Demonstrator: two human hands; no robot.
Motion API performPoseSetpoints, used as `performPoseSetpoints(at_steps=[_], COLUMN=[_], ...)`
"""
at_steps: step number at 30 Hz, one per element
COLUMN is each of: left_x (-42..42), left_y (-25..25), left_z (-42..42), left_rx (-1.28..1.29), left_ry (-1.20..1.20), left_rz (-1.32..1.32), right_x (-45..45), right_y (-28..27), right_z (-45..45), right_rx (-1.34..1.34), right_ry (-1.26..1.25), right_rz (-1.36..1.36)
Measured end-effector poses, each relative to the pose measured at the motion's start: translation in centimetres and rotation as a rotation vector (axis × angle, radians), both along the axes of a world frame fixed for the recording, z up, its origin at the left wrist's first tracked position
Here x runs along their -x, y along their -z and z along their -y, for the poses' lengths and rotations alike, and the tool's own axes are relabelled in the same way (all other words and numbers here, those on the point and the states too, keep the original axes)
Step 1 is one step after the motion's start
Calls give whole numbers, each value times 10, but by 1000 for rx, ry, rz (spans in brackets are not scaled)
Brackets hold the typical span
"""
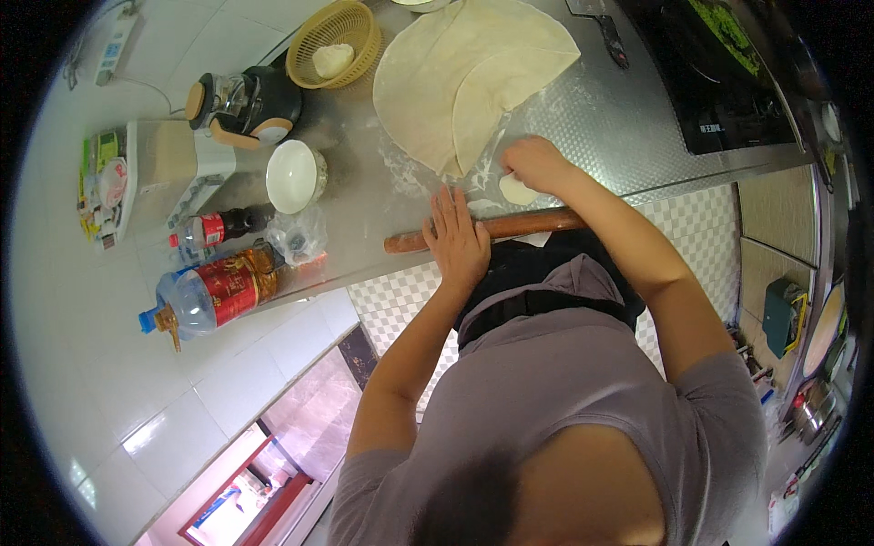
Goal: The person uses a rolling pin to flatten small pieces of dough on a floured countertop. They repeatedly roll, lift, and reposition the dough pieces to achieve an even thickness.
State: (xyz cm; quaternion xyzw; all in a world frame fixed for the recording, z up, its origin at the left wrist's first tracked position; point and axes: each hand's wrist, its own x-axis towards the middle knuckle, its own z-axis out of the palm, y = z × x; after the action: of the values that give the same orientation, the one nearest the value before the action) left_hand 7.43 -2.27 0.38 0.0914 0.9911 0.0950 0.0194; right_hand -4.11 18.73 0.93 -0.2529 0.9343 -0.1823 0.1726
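Observation:
My left hand (pixel 456 239) lies flat across a wooden rolling pin (pixel 522 224), its straight fingers reaching over onto the steel counter. The pin lies along the counter's front edge, its right end hidden at my right forearm. With curled fingers, my right hand (pixel 536 164) pinches the far edge of a small round dough wrapper (pixel 517 190) on the counter. Beyond both hands spreads a large, thin sheet of dough (pixel 471 75) with overlapping folds. White flour is smeared around its near tip.
A yellow plastic basket (pixel 369 51) holds a dough lump (pixel 333 61). At left stand a white bowl (pixel 292 176), a cola bottle (pixel 213 229), a large oil bottle (pixel 222 290) and a black appliance (pixel 276 102). A black-handled blade (pixel 611 42) lies near the black cooktop (pixel 713 130).

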Motion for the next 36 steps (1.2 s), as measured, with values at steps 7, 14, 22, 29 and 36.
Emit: performPoseSetpoints(at_steps=[7,14,22,29,36], left_x=[70,62,31,88,96], left_y=[3,15,2,-1,6], left_z=[-16,-10,-3,-17,-17], left_rx=[-10,-97,-251,-294,-373], left_ry=[-62,-51,-106,-108,-150], left_rz=[-96,-118,-111,-220,-157], right_x=[14,-12,-20,-1,0], right_y=[-4,0,7,38,31], right_z=[11,1,-9,-4,-13], right_rx=[188,100,898,1118,1065], right_ry=[-254,193,438,636,736], right_rz=[105,159,353,605,646])
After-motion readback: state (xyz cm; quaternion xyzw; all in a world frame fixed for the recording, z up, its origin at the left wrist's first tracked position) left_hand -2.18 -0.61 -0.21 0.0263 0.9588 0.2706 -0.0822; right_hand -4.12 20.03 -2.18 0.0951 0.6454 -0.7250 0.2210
